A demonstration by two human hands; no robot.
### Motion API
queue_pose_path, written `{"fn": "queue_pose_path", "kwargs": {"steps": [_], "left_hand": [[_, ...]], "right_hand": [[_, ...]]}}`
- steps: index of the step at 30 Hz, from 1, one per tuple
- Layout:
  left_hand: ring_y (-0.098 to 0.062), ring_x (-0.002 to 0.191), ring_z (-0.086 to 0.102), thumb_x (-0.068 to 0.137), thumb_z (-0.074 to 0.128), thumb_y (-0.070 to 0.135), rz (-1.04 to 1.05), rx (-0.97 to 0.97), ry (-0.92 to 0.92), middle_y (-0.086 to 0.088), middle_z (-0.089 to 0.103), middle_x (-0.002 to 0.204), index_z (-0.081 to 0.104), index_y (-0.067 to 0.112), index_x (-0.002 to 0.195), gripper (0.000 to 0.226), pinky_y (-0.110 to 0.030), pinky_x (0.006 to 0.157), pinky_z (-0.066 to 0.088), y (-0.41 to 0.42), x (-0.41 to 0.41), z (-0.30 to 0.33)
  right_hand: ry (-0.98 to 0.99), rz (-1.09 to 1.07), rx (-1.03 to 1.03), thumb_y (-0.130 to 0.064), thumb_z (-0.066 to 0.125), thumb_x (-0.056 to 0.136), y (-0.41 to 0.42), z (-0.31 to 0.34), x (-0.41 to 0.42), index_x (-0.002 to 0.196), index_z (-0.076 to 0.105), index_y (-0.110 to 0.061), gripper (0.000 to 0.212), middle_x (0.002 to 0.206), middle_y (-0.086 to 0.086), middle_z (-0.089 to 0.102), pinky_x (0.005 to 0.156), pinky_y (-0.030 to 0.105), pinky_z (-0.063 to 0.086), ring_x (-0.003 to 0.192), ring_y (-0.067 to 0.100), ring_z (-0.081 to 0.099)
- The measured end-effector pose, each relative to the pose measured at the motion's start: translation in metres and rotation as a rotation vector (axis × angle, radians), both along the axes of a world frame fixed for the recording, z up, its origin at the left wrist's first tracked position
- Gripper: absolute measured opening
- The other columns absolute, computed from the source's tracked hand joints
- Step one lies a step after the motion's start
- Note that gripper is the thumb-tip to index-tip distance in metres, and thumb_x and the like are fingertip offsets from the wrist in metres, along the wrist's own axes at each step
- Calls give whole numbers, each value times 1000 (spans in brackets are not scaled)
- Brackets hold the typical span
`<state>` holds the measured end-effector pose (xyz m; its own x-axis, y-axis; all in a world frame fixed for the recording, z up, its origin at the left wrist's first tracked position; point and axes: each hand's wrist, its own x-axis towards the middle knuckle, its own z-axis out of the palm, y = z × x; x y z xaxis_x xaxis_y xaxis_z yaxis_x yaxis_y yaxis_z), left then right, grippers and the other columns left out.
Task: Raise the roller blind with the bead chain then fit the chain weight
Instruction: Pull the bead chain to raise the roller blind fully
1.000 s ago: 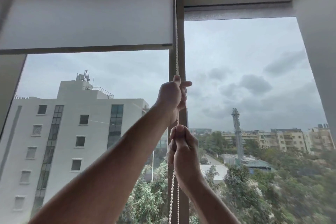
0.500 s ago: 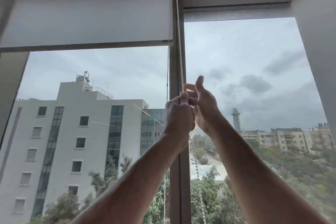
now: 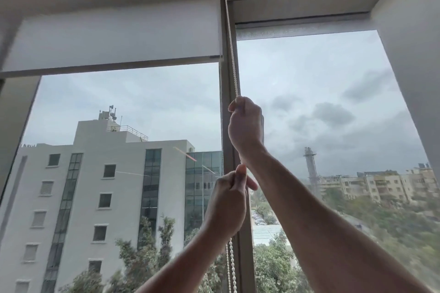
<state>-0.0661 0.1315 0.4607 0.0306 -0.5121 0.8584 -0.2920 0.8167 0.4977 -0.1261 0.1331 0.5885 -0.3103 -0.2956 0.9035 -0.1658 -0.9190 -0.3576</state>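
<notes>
A white roller blind (image 3: 114,38) covers only the top of the left window pane, its bottom bar (image 3: 109,66) near the upper frame. The white bead chain (image 3: 232,54) hangs from the ceiling slot down along the centre mullion. My right hand (image 3: 245,126) is fisted around the chain high up. My left hand (image 3: 228,202) pinches the same chain just below it. The chain's lower loop (image 3: 231,266) dangles under my left hand. No chain weight is in view.
The grey centre mullion (image 3: 226,114) stands right behind both hands. A second raised blind (image 3: 297,31) sits at the top of the right pane. A white wall (image 3: 414,54) borders the window on the right. Buildings and trees lie outside the glass.
The hands have swapped heights: my right hand has gone up the chain and closed on it, my left hand has come down below it. The blind's bottom bar has risen slightly.
</notes>
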Motion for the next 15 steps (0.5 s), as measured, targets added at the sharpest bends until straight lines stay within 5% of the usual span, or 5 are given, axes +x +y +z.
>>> {"fn": "queue_pose_path", "kwargs": {"steps": [3, 5, 9, 12, 15], "left_hand": [[-11, 40, 46, 78, 11, 87, 95, 66, -57, 5, 48, 43, 74, 27, 71, 88, -22, 51, 39, -2, 20, 14], [-15, 50, 58, 66, 6, 92, 118, 126, -13, 1, 61, 54, 71, 20, 73, 98, -27, 57, 49, -1, 30, 31], [-6, 66, 69, 85, 15, 78, 59, 94, 81, 8, 70, 66, 71, 31, 80, 74, -27, 63, 58, 15, 30, 76], [-17, 74, 64, 97, 27, 63, 26, 24, 56, -5, 68, 83, 66, 21, 94, 57, -25, 60, 51, 29, 23, 115], [-15, 63, 62, 103, 35, 47, -23, 76, 106, -5, 64, 77, 60, 12, 109, 44, -23, 52, 51, 39, 11, 143]], "right_hand": [[-2, -10, -66, -2, 37, 90, -1, -13, 3, 66, 52, -24, 35, 56, -10, 48, 50, 26, 30, 54, 5, 43], [-4, -21, -112, -3, 39, 91, 1, -24, 6, 63, 49, -26, 37, 54, -11, 47, 48, 16, 31, 52, 2, 45], [33, -30, -154, -18, 39, 93, 3, -53, 16, 62, 45, -30, 34, 54, -14, 52, 53, 24, 42, 55, 1, 52], [51, -39, -219, -13, 40, 98, -3, -80, 21, 64, 43, -33, 39, 61, -27, 57, 53, 12, 32, 55, -4, 50], [83, 0, -234, -13, 38, 97, -11, -111, 22, 69, 44, -31, 34, 62, -24, 53, 50, 17, 29, 52, 2, 44]]}}
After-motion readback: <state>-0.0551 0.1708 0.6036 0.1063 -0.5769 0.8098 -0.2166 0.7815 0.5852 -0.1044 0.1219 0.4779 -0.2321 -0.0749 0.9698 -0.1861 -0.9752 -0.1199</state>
